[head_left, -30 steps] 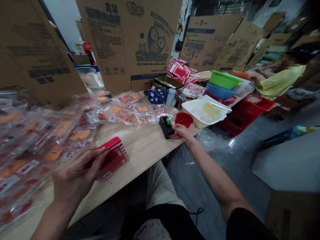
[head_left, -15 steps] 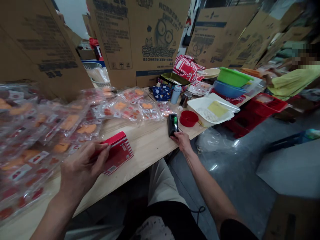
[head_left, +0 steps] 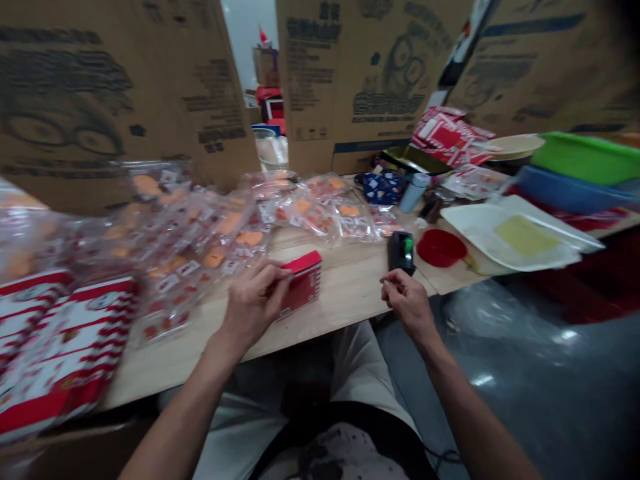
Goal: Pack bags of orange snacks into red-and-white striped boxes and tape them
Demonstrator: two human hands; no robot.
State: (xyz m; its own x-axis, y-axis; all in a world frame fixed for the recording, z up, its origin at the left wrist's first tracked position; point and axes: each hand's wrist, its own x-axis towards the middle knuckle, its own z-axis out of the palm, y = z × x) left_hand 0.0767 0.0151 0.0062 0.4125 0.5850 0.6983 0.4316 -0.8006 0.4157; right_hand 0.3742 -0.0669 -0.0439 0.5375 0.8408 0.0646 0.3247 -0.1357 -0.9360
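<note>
My left hand [head_left: 255, 303] grips a small red and white striped box [head_left: 301, 284] that stands on the wooden table [head_left: 345, 293]. To its right my right hand [head_left: 406, 301] hovers with thumb and fingers pinched together, just in front of a black tape dispenser [head_left: 401, 251] with a green roll. What the pinch holds is too small to make out. Behind the box lie several clear bags of orange and red snacks [head_left: 215, 227].
Striped red boxes [head_left: 45, 347] are stacked at the left. A red bowl [head_left: 441, 247], a white tray [head_left: 520, 237], blue [head_left: 570, 190] and green [head_left: 585, 157] basins sit at the right. Large cardboard cartons [head_left: 125, 100] wall the table's back.
My right hand has pulled back from the tape dispenser toward me, fingers pinched. The view has swung left, and the left hand with the red box now sits nearer the middle.
</note>
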